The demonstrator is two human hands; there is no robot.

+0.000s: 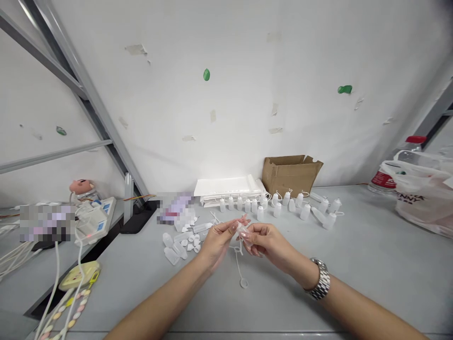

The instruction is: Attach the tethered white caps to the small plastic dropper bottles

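Observation:
Both hands meet above the grey table (354,264). My right hand (264,242), with a metal watch on its wrist, is closed around a small clear plastic bottle (243,231). My left hand (217,238) pinches at the bottle's top end. A thin white tether with a ring (243,282) hangs from the hands down to the table. Loose bottles and caps (182,245) lie just left of my left hand. A row of assembled white bottles (283,205) stands behind the hands.
An open cardboard box (290,174) and a white tray (230,189) sit by the wall. A plastic bag (424,193) and a red-capped water bottle (392,170) are at the far right. Cables, a power strip (94,222) and a yellow device (79,275) lie left.

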